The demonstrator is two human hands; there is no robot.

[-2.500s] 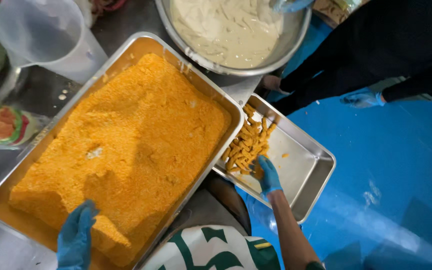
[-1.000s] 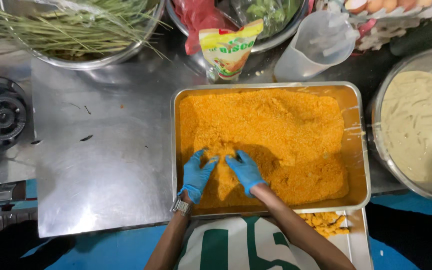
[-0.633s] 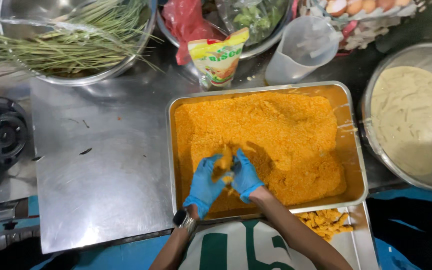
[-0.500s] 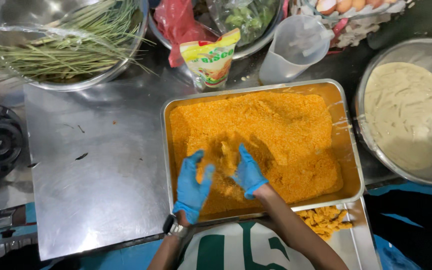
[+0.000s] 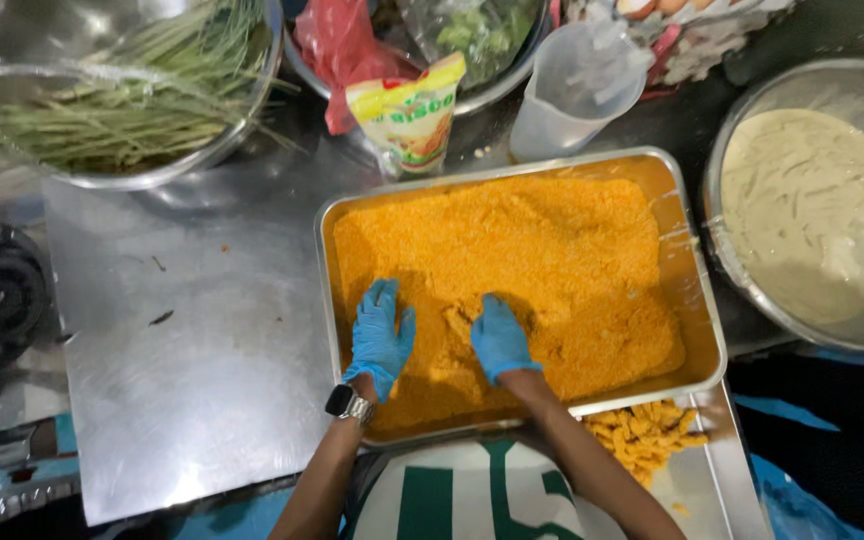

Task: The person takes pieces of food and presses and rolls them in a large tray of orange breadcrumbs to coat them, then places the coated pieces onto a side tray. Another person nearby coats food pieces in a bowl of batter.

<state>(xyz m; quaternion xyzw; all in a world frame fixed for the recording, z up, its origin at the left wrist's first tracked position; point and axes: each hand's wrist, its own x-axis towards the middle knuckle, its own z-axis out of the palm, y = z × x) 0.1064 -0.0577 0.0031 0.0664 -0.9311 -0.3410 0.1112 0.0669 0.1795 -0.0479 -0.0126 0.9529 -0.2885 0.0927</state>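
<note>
A large metal tray (image 5: 704, 300) holds a deep layer of orange breadcrumbs (image 5: 542, 250). Both my hands wear blue gloves and lie palm down on the crumbs at the tray's near side. My left hand (image 5: 380, 336) is flat with its fingers spread, near the tray's left wall. My right hand (image 5: 498, 338) presses into the crumbs a little to the right, fingers together. Between the two hands a small crumb-coated lump (image 5: 450, 322) shows. A watch sits on my left wrist.
A smaller tray (image 5: 722, 470) of coated orange pieces (image 5: 647, 432) sits below the big one. A bowl of pale batter (image 5: 812, 215) stands at the right. A clear jug (image 5: 577, 85), a yellow packet (image 5: 407, 112), a bowl of green stalks (image 5: 112, 100) and bagged greens line the far side.
My hands had been raised and cupped together over the crumbs; now they are apart and flat on the surface. The camera view has shifted slightly.
</note>
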